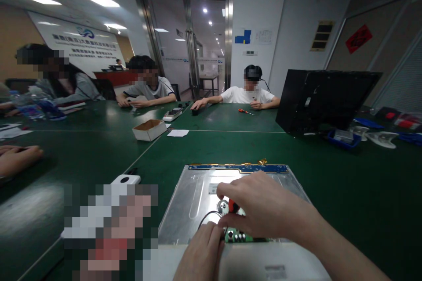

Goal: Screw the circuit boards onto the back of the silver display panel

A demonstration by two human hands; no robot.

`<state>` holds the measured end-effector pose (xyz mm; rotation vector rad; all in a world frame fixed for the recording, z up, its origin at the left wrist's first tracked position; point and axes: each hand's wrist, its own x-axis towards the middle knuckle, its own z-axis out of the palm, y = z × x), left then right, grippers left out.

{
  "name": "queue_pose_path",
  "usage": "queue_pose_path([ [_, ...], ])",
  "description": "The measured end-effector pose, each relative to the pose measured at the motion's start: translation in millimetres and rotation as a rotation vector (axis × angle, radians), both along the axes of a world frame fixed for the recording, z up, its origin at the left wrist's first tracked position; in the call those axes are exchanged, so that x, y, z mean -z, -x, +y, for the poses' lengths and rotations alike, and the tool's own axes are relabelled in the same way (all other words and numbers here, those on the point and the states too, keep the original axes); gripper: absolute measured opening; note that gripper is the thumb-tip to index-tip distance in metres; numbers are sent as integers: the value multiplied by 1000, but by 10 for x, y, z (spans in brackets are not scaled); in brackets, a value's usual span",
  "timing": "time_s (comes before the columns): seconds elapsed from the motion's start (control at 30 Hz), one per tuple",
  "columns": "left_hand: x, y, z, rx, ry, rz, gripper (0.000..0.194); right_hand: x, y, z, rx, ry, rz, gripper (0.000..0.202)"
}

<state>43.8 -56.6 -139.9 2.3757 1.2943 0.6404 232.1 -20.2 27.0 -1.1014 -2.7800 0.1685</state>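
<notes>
In front of me a silver metal display panel (180, 199) lies on the green table, with a blue circuit strip (211, 168) along its far edge. A green circuit board (239, 236) sits on the panel's near part, partly covered by my hands. My right hand (263, 204) is closed around a screwdriver with a red and black handle (233, 206), held over the board; its tip is hidden. My left hand (204, 246) rests at the board's left side beside a black cable (208, 214). Its fingers are curled together, and what they pinch is hidden.
A black monitor (326, 101) stands at right, near a blue tray (344, 138). Farther off are an open cardboard box (150, 131), white paper (178, 133) and another screwdriver (245, 111). A white device (127, 180) lies left. Several people sit around the table.
</notes>
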Motion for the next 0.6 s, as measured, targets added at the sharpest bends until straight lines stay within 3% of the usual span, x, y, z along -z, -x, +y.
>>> queue_pose_path([
  [0.13, 0, -11, 17, 4, 17, -6, 22, 21, 21, 19, 45, -31, -28, 27],
  [0.33, 4, -12, 4, -2, -16, 5, 21, 1, 22, 4, 18, -19, 3, 12],
  [0.6, 8, -19, -12, -27, -29, 15, 23, -44, -65, -15, -100, 94, 61, 31],
])
